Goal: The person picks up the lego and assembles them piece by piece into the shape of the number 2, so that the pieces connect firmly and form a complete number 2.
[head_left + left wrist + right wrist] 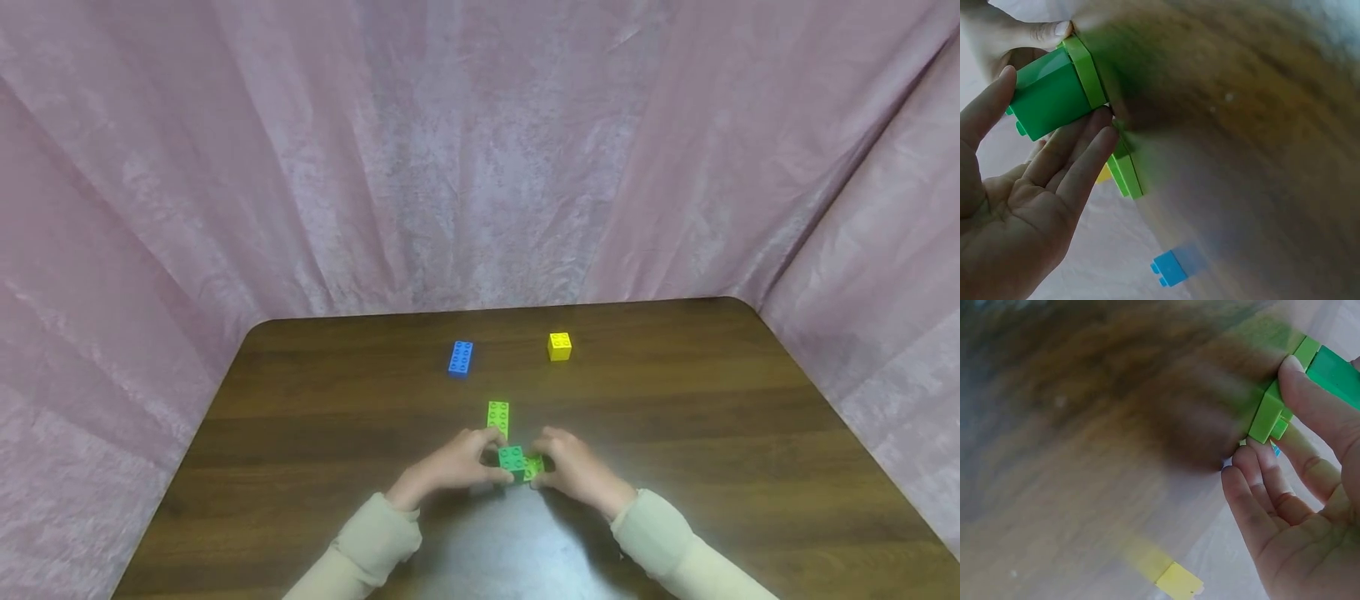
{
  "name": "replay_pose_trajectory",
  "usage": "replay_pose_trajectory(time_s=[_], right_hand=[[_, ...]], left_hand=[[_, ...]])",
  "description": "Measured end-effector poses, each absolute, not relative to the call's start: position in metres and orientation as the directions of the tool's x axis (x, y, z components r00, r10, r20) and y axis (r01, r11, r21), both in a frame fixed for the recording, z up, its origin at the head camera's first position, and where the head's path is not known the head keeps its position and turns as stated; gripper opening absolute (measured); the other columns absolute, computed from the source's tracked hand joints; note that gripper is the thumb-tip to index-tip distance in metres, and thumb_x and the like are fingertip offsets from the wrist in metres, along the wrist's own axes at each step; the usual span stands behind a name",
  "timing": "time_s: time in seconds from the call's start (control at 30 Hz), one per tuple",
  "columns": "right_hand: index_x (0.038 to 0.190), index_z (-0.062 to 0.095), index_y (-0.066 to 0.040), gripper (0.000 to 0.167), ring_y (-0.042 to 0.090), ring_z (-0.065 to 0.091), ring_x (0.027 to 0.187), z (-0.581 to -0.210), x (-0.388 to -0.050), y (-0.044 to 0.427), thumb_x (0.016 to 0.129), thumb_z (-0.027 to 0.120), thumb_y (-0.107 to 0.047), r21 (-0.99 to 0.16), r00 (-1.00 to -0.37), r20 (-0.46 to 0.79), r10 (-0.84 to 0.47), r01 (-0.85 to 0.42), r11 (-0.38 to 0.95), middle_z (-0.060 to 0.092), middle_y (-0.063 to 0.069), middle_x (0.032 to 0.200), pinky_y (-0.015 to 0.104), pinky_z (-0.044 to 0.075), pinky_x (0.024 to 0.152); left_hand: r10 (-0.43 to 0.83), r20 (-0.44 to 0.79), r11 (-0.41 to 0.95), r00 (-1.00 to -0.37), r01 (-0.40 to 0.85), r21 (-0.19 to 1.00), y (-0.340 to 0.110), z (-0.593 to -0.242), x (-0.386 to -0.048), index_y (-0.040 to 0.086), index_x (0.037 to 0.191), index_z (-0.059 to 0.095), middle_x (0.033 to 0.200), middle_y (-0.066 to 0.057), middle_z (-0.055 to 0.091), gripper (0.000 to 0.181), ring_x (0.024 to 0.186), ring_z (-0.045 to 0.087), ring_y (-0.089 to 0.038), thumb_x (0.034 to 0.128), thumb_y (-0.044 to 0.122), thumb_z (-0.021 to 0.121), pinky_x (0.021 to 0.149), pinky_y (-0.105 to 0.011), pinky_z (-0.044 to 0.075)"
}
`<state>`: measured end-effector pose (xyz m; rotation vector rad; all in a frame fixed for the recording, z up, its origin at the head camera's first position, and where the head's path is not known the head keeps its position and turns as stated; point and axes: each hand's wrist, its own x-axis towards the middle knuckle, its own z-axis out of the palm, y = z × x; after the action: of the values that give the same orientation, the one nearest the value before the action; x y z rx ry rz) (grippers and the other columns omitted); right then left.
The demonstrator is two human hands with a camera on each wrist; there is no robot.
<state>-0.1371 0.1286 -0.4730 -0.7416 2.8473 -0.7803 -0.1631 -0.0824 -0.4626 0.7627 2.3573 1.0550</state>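
Note:
Near the middle of the table a dark green block (512,460) sits on one end of a flat lime-green brick (533,467). My left hand (465,460) grips the dark green block from the left, its thumb on one side and fingertips on the other in the left wrist view. From the right, my right hand (581,471) pinches the lime brick (1266,412) between thumb and fingers. A second lime-green brick (498,417) lies just beyond the left fingertips, partly hidden by them.
Farther back on the brown wooden table (315,400) lie a blue brick (461,358), left of centre, and a yellow block (559,347), to the right. Pink curtains (487,167) hang behind the table's far edge and along both sides.

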Motion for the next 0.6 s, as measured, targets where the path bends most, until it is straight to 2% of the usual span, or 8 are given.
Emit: replay_pose_trajectory(time_s=[0.13,0.23,0.4,0.6], right_hand=[[0.100,0.071,-0.002,0.037,0.017,0.060,0.085,-0.473,-0.139,0.130,0.067,0.084,-0.012,-0.506,-0.878,0.037,-0.477,-0.428,0.749,0.066,0.006,0.091,0.039,0.057,0.081],[0.101,0.071,-0.002,0.037,0.018,0.060,0.085,-0.472,-0.139,0.130,0.068,0.084,-0.012,-0.509,-0.879,0.028,-0.475,-0.422,0.750,0.066,0.006,0.092,0.040,0.056,0.081],[0.101,0.071,-0.002,0.037,0.014,0.057,0.082,-0.472,-0.137,0.129,0.069,0.084,-0.013,-0.500,-0.880,0.023,-0.475,-0.422,0.757,0.064,0.003,0.090,0.034,0.055,0.077],[0.102,0.071,-0.002,0.037,0.012,0.054,0.080,-0.473,-0.136,0.131,0.069,0.083,-0.014,-0.509,-0.885,0.017,-0.465,-0.408,0.758,0.061,0.001,0.088,0.028,0.053,0.073]], left_hand=[[0.652,-0.153,0.541,-0.742,0.315,0.780,-0.085,-0.460,-0.163,0.004,0.111,0.062,0.112,-0.014,0.070,0.036,0.102,0.067,-0.025,0.0844,0.026,0.074,0.091,-0.039,0.057],[0.642,-0.144,0.530,-0.753,0.300,0.794,-0.088,-0.457,-0.163,0.003,0.113,0.063,0.112,-0.014,0.071,0.036,0.103,0.067,-0.026,0.0876,0.028,0.071,0.091,-0.039,0.057],[0.593,-0.087,0.498,-0.800,0.280,0.821,-0.095,-0.451,-0.170,0.002,0.112,0.065,0.111,-0.012,0.072,0.032,0.106,0.068,-0.027,0.0951,0.028,0.062,0.094,-0.041,0.057],[0.444,0.038,0.506,-0.895,0.285,0.814,-0.100,-0.447,-0.193,-0.002,0.110,0.067,0.107,-0.015,0.073,0.025,0.100,0.069,-0.028,0.0946,0.017,0.062,0.090,-0.042,0.058]])
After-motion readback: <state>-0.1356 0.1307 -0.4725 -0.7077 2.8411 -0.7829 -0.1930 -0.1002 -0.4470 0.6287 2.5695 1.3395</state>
